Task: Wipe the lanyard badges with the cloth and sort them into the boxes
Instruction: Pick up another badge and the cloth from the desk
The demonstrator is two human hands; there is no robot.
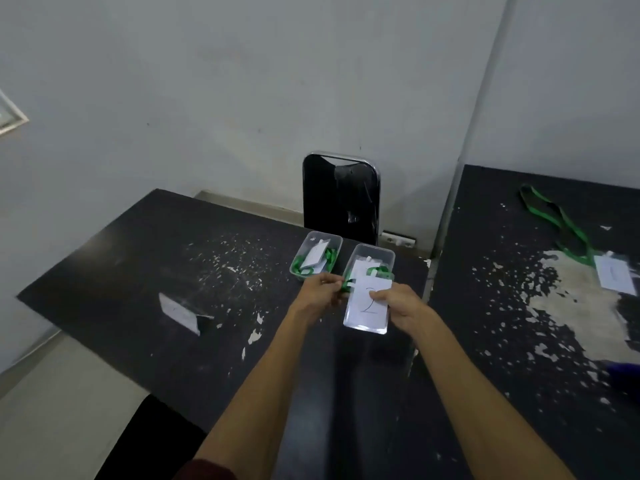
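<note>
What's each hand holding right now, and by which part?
Both hold one lanyard badge. The right hand pinches its right edge, thumb on the face. The left hand pinches the green strap at the badge's top left.

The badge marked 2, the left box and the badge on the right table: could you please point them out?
badge marked 2 (364, 319), head view, lower half of its card.
left box (323, 234), head view, far rim.
badge on the right table (614, 273), head view, middle of its card.
</note>
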